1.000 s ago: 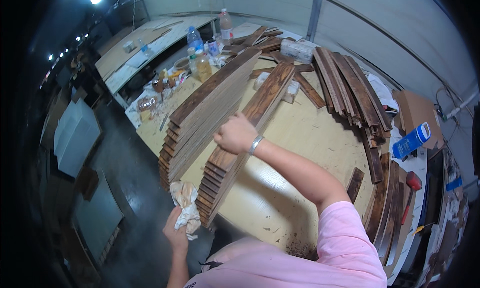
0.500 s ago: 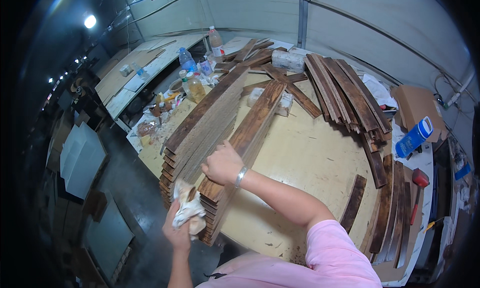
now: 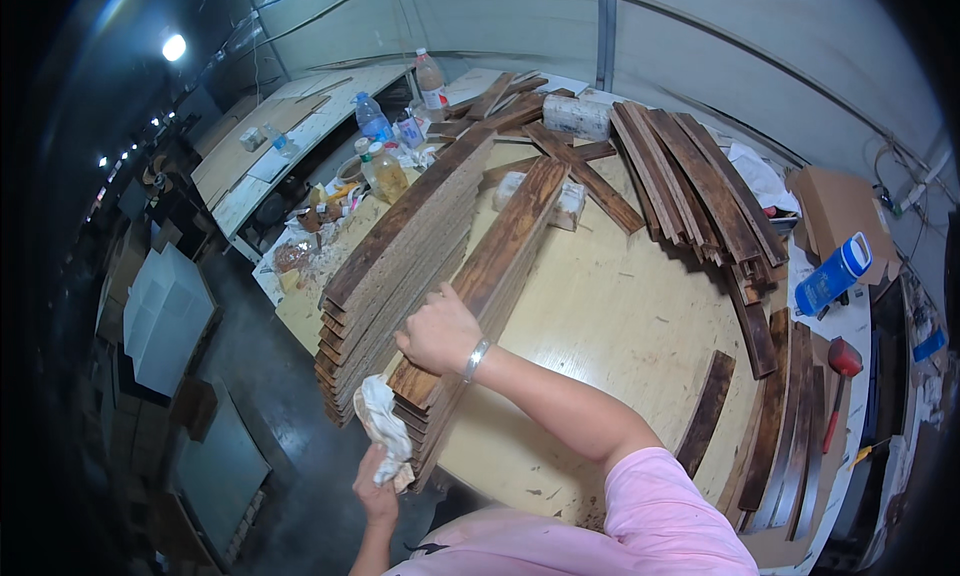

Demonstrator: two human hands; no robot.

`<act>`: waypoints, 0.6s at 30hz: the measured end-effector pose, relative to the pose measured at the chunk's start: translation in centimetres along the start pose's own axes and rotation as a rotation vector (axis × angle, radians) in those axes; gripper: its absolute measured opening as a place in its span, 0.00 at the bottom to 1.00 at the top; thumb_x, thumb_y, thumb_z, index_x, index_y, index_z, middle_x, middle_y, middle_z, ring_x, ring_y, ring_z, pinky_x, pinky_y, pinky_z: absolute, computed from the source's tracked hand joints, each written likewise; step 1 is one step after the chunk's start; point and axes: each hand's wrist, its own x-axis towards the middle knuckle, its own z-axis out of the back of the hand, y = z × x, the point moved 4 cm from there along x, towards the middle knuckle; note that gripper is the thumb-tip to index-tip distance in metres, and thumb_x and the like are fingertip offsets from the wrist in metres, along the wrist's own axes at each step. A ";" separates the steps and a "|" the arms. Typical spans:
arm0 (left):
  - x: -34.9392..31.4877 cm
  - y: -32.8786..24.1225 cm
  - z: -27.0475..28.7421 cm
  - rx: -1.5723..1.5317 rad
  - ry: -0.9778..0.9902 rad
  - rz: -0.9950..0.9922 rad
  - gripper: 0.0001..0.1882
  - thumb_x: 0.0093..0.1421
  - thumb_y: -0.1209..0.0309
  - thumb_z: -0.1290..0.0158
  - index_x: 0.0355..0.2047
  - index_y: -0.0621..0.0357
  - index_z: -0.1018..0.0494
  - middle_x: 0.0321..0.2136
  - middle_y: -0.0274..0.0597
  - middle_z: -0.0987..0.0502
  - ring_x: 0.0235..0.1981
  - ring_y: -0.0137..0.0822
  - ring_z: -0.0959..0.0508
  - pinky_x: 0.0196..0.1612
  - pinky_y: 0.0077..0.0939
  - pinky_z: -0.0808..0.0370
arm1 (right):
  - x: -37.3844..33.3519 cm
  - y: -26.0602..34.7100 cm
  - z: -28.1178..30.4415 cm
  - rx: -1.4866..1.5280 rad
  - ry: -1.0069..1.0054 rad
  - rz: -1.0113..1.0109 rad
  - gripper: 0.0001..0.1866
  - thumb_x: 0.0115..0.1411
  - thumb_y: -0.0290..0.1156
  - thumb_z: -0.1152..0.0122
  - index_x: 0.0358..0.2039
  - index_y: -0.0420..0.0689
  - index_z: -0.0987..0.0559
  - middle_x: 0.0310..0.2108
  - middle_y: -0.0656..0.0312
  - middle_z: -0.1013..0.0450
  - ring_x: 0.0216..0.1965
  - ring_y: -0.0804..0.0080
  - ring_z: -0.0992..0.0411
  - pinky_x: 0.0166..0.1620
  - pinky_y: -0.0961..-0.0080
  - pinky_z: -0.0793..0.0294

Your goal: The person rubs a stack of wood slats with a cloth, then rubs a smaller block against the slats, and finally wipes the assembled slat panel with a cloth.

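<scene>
My left hand (image 3: pixel 375 484) is closed on a crumpled, stained white rag (image 3: pixel 385 424), held at the near end of a stack of dark brown wooden planks (image 3: pixel 508 234). The rag lies against the plank ends. Curled over the top plank's left edge near that end, my right hand (image 3: pixel 440 331) grips the stack; its fingertips are partly hidden. The top plank has a glossy, streaked brown face. Just left of it stands a second plank stack (image 3: pixel 405 221), with rough, pale sides and stepped ends.
More planks (image 3: pixel 700 186) fan out at the far right. Loose strips (image 3: pixel 775 426), a red-headed mallet (image 3: pixel 844 358) and a blue bottle (image 3: pixel 833 274) lie along the right side. Bottles (image 3: pixel 385 171) and clutter stand at the left edge. A white-wrapped block (image 3: pixel 568 204) supports the stack's far end.
My left hand and the rag have moved slightly down and to the right along the plank ends. My right hand stays on the stack, with almost no shift.
</scene>
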 end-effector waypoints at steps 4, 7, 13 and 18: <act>4.1 -2.3 1.6 -0.296 -0.142 0.166 0.25 0.52 0.85 0.50 0.53 0.72 0.27 0.51 0.51 0.22 0.53 0.39 0.24 0.60 0.31 0.33 | 0.3 0.0 -0.1 -0.037 0.011 0.002 0.23 0.63 0.45 0.53 0.25 0.44 0.15 0.26 0.54 0.20 0.39 0.60 0.25 0.56 0.61 0.40; 7.6 -5.8 1.4 -0.216 -0.114 -0.093 0.27 0.51 0.86 0.52 0.55 0.72 0.29 0.55 0.53 0.25 0.55 0.42 0.25 0.60 0.33 0.32 | 0.3 -0.2 -0.4 -0.057 0.006 0.001 0.24 0.62 0.46 0.53 0.25 0.44 0.15 0.26 0.54 0.20 0.38 0.60 0.25 0.56 0.61 0.40; 0.4 -2.7 -3.0 0.123 0.014 -0.322 0.16 0.55 0.80 0.49 0.44 0.64 0.21 0.52 0.60 0.24 0.58 0.62 0.28 0.62 0.45 0.33 | 0.6 0.0 -0.3 -0.050 -0.017 -0.002 0.24 0.62 0.46 0.53 0.24 0.43 0.15 0.26 0.53 0.21 0.38 0.59 0.25 0.55 0.61 0.39; -6.9 5.2 2.5 -0.016 0.146 0.300 0.14 0.61 0.77 0.52 0.44 0.66 0.21 0.45 0.49 0.19 0.49 0.46 0.21 0.55 0.37 0.26 | 0.4 0.1 -0.4 -0.020 -0.009 -0.016 0.26 0.62 0.46 0.54 0.22 0.41 0.16 0.24 0.51 0.22 0.38 0.56 0.25 0.57 0.60 0.38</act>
